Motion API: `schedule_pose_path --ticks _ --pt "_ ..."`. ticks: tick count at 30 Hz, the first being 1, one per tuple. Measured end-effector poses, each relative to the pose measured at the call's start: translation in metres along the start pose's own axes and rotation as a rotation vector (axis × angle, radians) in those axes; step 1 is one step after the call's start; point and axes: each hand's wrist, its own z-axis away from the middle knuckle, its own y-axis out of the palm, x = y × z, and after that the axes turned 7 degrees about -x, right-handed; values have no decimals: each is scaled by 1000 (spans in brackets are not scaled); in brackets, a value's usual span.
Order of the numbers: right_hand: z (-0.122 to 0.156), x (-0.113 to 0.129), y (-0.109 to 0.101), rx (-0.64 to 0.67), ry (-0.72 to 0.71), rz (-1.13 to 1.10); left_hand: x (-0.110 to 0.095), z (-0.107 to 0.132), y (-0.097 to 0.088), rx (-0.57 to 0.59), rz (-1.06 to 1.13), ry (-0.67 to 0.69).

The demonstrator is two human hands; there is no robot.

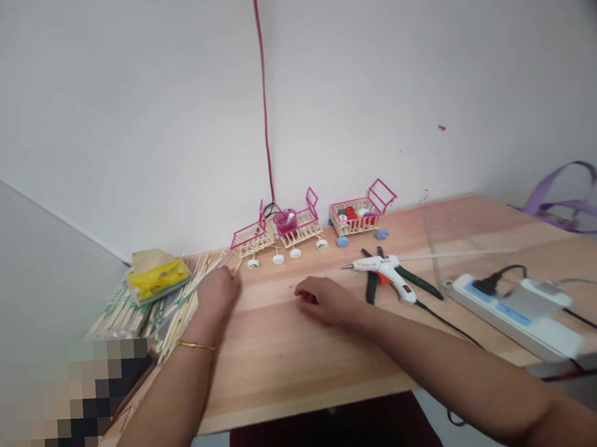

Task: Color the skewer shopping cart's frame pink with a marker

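My left hand (216, 291) is at the edge of a spread of loose wooden sticks (183, 309). Its fingers are bent together and mostly hidden from view, so what they pinch does not show clearly. On the bare middle of the wooden table rests my right hand (327, 299), its fingers curled in and nothing visible in them. Beyond the hands stand three miniature stick carts with pink trim and bottle-cap wheels: a left cart (253, 240), a middle cart (301, 231) and a right cart (355, 217) filled with small coloured items.
To the right, a white glue gun (388, 270) lies over green-handled pliers (422, 282). A power strip (514, 319) with plugs and cords is near the right edge. At left are a yellow packet (159, 279) and bagged sticks (118, 316). A purple strap (552, 193) hangs beyond the table.
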Motion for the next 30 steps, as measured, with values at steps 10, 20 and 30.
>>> schedule_pose_path --ticks 10,20,30 --pt "-2 16 -18 -147 -70 -62 6 -1 -6 -47 170 40" --pt "-1 40 -114 -723 115 -200 1 2 -12 -69 117 71" --pt "18 15 -115 -655 225 -45 22 -6 -3 124 614 96"
